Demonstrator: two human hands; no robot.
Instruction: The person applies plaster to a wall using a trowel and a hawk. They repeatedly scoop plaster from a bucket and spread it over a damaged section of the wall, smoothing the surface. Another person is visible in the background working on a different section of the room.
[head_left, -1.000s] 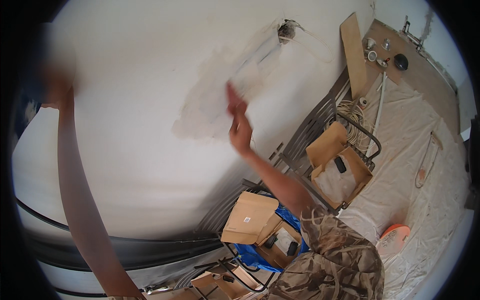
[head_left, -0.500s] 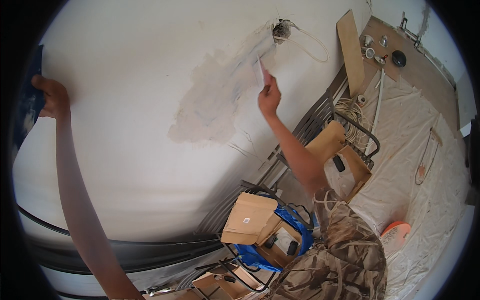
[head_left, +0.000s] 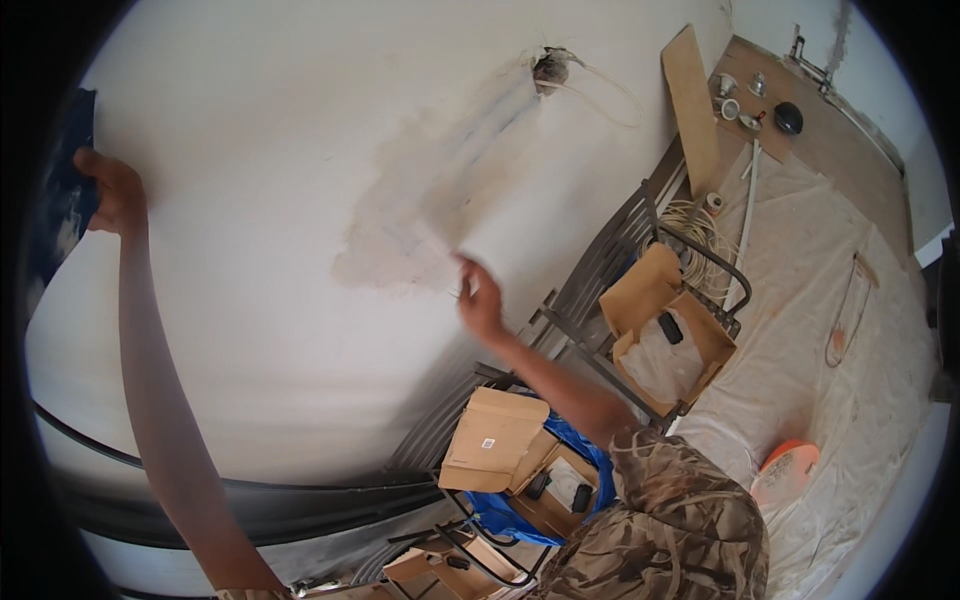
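Note:
My left hand (head_left: 118, 192) is closed on the edge of a dark blue flat sheet or panel (head_left: 66, 205) with pale smears, cut off by the picture's left rim. My right hand (head_left: 482, 300) is at the lower right edge of a beige-grey filler patch (head_left: 400, 215) on the white wall. Its fingers are closed on a thin, pale flat piece (head_left: 436, 242), blurred by motion and lying against the patch; I cannot make out its kind. The patch runs up to a rough hole (head_left: 549, 72) with a loop of white cable (head_left: 625, 105) coming out.
Dark slatted metal chairs (head_left: 620, 235) line the wall, bearing open cardboard boxes (head_left: 497, 440) and a blue bag (head_left: 497, 515). Plastic sheeting (head_left: 810, 270) covers the floor, with an orange disc-like thing (head_left: 788, 470) on it. Coiled cable (head_left: 695, 235) and lamp fittings (head_left: 757, 85) lie farther off.
My right hand has moved down and left along the patch, from near the hole to its lower end, with the pale piece. My left hand still holds the blue sheet.

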